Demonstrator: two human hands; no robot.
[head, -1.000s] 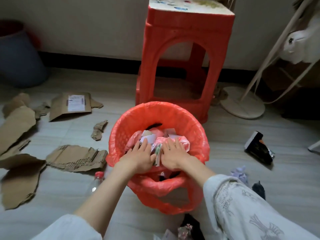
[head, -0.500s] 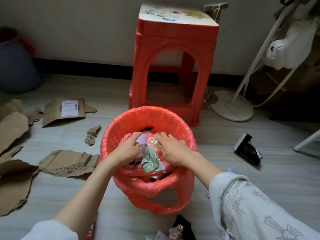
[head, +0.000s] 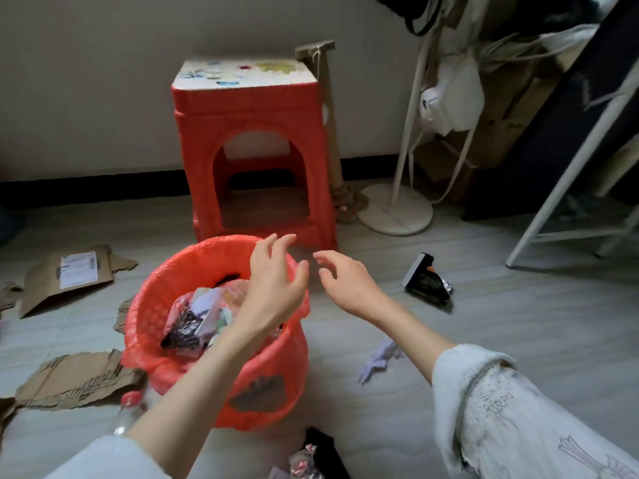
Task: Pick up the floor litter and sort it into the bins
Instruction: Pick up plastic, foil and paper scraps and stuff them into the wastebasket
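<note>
Bottom edge cuts off a black wrapper w/ pinkish foil bits point(head: 316, 456), so can't tell what it is; a clear plastic bottle w/ red cap point(head: 129, 407) is half hidden behind the left forearm and the bin, lying on the floor at the bin's near-left side. Contents of the round red plastic bin lined w/ a red bag point(head: 166, 305) are a jumble: dark crinkled wrapper, pale paper scraps, some pink, individual pieces hard to separate, partly covered by the left hand point(head: 273, 288). That hand hangs over the bin's right rim, fingers loosely spread, gripping nothing. Right hand point(head: 345, 281) is just beside it, past the rim over bare floor, fingers relaxed and apart, also empty. Loose litter on the floor: 1 black snack packet w/ white end point(head: 427, 280) right of the bin, 1 crumpled lilac tissue point(head: 378, 359) under the right forearm, approx 3 torn brown cardboard pieces to the left, incl. one w/ a white shipping label point(head: 69, 274) and a corrugated strip point(head: 76, 378). One red plastic stool w/ patterned top point(head: 256, 150) stands behind the bin.
</note>
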